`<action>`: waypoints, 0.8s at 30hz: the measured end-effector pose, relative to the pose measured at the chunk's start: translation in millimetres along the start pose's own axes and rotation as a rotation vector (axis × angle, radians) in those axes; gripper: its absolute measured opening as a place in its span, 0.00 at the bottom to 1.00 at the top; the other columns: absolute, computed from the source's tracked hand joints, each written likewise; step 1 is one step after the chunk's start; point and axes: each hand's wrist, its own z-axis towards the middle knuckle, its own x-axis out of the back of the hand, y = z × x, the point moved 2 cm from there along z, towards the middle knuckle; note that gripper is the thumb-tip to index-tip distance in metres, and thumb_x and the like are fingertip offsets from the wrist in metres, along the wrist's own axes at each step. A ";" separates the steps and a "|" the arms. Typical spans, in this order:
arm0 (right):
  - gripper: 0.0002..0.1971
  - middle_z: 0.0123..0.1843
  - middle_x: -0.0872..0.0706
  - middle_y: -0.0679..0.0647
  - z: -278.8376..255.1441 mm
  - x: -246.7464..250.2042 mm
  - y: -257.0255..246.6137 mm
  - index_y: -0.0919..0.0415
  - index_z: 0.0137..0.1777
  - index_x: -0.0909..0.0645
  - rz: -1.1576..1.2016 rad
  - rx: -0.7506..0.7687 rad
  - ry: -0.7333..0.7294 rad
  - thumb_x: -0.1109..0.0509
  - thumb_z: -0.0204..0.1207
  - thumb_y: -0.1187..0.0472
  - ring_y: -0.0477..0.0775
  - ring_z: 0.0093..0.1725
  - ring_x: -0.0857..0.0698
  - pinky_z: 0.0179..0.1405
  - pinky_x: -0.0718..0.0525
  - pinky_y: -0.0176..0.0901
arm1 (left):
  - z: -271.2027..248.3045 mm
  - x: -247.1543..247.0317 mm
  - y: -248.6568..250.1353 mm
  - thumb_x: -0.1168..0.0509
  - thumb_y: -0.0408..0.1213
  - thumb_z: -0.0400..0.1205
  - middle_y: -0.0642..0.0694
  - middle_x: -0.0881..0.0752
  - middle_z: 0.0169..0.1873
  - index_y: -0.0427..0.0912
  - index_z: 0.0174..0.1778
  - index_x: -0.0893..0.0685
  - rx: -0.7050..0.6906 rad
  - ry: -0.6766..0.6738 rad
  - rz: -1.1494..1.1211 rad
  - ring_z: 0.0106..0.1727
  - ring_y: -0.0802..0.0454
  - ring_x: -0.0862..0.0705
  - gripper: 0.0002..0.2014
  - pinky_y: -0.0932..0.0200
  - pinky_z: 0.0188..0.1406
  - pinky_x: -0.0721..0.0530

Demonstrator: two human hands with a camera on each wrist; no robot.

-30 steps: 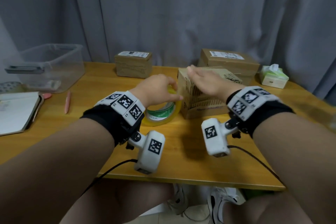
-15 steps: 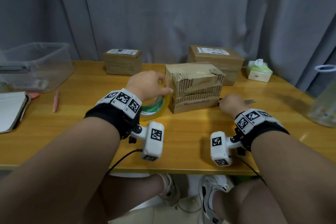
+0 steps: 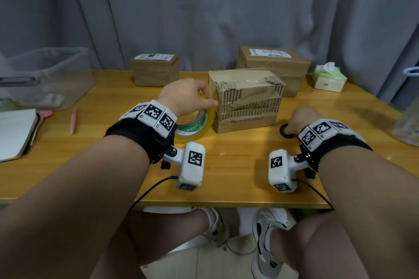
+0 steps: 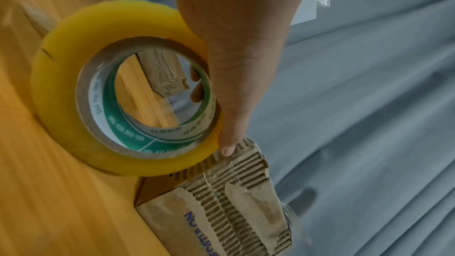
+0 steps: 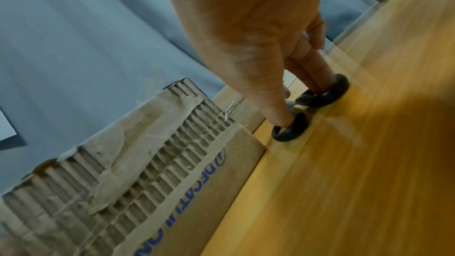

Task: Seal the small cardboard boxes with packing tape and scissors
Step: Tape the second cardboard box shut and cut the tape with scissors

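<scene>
A worn brown cardboard box (image 3: 246, 99) with torn, exposed corrugation sits mid-table; a yellowish tape roll (image 3: 197, 124) stands tilted against its left end; black-handled scissors (image 3: 286, 130) lie flat at its right.

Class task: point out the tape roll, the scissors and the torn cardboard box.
tape roll (image 4: 64, 92): left wrist view, yellow side face.
scissors (image 5: 290, 129): right wrist view, black thumb ring.
torn cardboard box (image 3: 247, 99): head view, front face.

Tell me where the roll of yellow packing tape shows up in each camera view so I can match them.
Head: the tape roll stands on edge left of centre, under the left hand, against the torn cardboard box.
Left wrist: the roll fills the left half, with the thumb across its right rim.
Right wrist: not in view.
Shared landmark: the torn cardboard box with blue lettering, seen in all three views.
</scene>
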 end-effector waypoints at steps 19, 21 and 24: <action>0.14 0.50 0.12 0.52 -80.5 78.0 -119.6 0.51 0.60 0.25 0.326 0.629 0.539 0.31 0.78 0.48 0.59 0.55 0.17 0.55 0.33 0.51 | 6.1 20.3 -12.6 0.35 0.42 0.81 0.46 0.16 0.41 0.43 0.48 0.14 0.048 -0.110 -0.262 0.46 0.49 0.20 0.08 0.59 0.43 0.26; 0.20 0.41 0.16 0.50 -89.8 70.0 -133.8 0.53 0.60 0.31 0.173 0.614 0.569 0.35 0.77 0.40 0.59 0.45 0.18 0.52 0.37 0.53 | 5.5 21.1 -19.7 0.34 0.39 0.81 0.42 0.15 0.44 0.41 0.47 0.13 0.054 -0.081 -0.318 0.49 0.47 0.19 0.07 0.58 0.46 0.24; 0.24 0.42 0.18 0.50 -88.0 57.5 -139.6 0.54 0.63 0.35 0.073 0.545 0.542 0.35 0.75 0.41 0.58 0.48 0.20 0.56 0.36 0.56 | 3.5 22.4 -27.5 0.33 0.39 0.81 0.42 0.15 0.43 0.39 0.48 0.13 0.073 -0.036 -0.368 0.49 0.48 0.19 0.08 0.59 0.46 0.25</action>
